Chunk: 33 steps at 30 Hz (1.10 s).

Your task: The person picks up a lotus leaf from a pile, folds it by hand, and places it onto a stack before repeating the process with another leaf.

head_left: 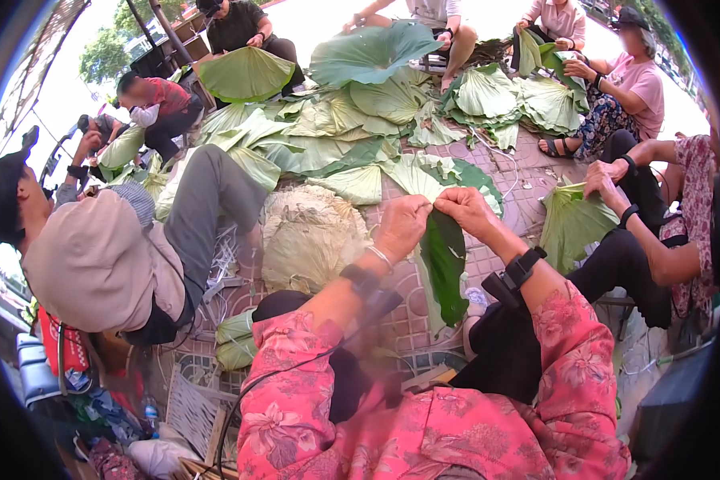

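Observation:
Both of my hands are raised close together in the middle of the view. My left hand pinches the top edge of a large green leaf, with a bracelet and a black strap on that wrist. My right hand is closed on the same edge, just beside it, and has a black device strapped at the wrist. The leaf hangs down between my forearms, its dark green side partly turned toward me and a paler part at its left. Fine detail between the fingertips is too small to tell.
Piles of leaves cover the ground ahead. A round pale bundle lies left of my hands. A person in a beige top sits at the left; another at the right holds a leaf. Several people sit beyond the piles.

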### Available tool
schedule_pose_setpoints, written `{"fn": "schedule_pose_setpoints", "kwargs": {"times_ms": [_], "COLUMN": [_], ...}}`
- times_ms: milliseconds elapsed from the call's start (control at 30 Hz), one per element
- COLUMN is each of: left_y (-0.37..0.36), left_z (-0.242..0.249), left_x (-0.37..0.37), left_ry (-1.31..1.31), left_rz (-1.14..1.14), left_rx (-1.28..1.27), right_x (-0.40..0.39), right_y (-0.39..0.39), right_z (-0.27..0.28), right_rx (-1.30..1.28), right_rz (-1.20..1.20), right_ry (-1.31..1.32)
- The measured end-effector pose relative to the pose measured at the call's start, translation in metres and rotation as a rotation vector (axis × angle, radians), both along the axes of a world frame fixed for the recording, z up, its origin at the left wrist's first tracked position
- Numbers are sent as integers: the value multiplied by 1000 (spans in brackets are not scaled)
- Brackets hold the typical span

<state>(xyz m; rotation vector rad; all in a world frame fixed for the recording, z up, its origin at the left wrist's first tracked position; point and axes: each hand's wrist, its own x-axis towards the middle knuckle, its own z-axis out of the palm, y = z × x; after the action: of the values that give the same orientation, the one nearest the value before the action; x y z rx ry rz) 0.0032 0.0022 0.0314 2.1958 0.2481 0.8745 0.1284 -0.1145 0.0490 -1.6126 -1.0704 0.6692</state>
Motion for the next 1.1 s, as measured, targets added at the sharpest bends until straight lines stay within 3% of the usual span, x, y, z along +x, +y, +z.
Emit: {"fn": "schedule_pose_setpoints", "kwargs": {"times_ms": [167, 267, 367, 667, 733, 867, 1100], "left_y": [4, 4, 5, 3, -3, 8, 5], "left_z": [0, -1, -2, 10, 12, -17, -13], "left_x": [0, 0, 0, -5, -10, 0, 0], "left_ry": [34, 56, 98, 211, 304, 184, 136], "left_rz": [16, 1, -17, -26, -6, 36, 19], "left_rx": [-50, -2, 76, -50, 5, 64, 61], "right_x": [-19, -21, -9, -5, -10, -19, -14], "right_y": [-6, -3, 4, -1, -1, -1, -1], "right_z": [16, 7, -13, -3, -4, 1, -6], "right_rx": [-57, -17, 50, -6, 23, 25, -26], "right_rz": [-18, -93, -92, -65, -54, -42, -5], "right_ry": [-347, -303, -435, -105, -161, -214, -299]}}
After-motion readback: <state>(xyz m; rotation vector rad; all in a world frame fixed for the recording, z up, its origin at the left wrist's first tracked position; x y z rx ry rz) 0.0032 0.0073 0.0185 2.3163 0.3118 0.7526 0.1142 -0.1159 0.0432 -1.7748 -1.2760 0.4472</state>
